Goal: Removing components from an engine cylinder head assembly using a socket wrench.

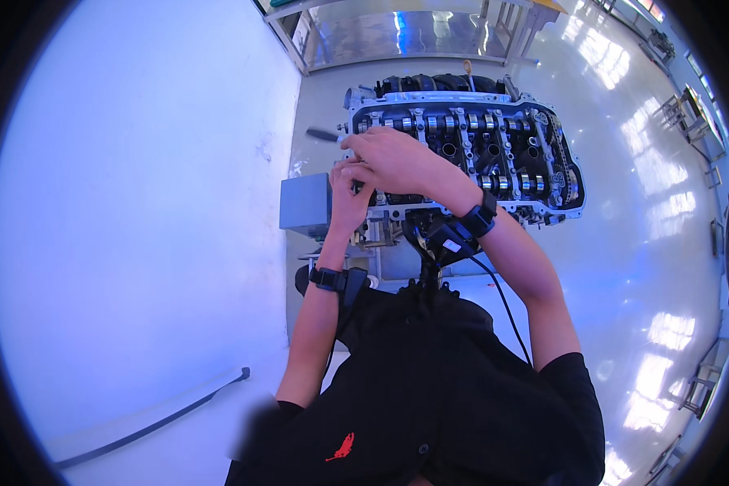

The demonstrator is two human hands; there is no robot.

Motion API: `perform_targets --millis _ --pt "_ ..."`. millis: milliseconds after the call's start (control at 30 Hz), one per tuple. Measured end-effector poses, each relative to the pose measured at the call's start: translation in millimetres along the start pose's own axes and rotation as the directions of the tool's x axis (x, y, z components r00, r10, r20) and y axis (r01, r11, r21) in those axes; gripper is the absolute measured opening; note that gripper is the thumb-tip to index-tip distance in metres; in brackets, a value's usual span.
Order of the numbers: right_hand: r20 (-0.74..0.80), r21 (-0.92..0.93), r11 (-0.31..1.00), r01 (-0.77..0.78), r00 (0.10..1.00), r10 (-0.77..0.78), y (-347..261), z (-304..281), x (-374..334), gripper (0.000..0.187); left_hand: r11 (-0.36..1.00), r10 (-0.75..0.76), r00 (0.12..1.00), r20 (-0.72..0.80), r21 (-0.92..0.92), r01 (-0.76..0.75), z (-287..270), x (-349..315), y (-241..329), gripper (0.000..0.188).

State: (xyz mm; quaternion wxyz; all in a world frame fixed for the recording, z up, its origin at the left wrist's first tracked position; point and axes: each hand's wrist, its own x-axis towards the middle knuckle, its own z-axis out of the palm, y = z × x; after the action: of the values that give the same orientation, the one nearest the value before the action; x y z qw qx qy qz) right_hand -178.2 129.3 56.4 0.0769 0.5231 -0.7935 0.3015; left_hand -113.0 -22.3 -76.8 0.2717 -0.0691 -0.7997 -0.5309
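Right hand [393,158]: pinches blurred dark tool [324,134] at left end of engine [494,151]. Left hand [351,197]: curls at engine's near left corner; cannot tell whether pinching anything. Gray box [304,202]: sits left of engine.

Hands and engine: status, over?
Right hand gripping slim dark handle; left hand close by, grip unclear. Silver-and-black metal engine, camshafts exposed. Grey boxy block left of hands; hands hide part of engine.

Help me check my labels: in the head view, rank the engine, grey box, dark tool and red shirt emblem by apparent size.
1. Engine
2. Grey box
3. Dark tool and red shirt emblem: too alike to rank; the tool is partly covered.
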Motion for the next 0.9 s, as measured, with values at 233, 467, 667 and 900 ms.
perform_targets --millis 233,467,667,900 --pt "0.267 -0.202 0.979 0.011 0.963 0.045 -20 -7 -5 0.034 0.987 -0.160 0.978 0.130 0.008 0.161 -5 -1 5 0.022" --pt "0.053 -0.401 0.916 0.027 0.999 -0.006 -14 -22 -30 0.036 0.991 -0.087 0.996 0.036 0.107 0.082 -1 3 10 0.023" --pt "0.040 -0.388 0.917 -0.097 0.992 0.122 9 -19 -14 0.044 0.994 -0.074 0.996 0.040 0.088 0.070 -5 4 6 0.024" --pt "0.037 0.023 0.996 -0.090 0.995 0.089 7 -6 1 0.036 0.996 -0.050 0.996 0.069 0.073 0.045 -3 2 2 0.024"
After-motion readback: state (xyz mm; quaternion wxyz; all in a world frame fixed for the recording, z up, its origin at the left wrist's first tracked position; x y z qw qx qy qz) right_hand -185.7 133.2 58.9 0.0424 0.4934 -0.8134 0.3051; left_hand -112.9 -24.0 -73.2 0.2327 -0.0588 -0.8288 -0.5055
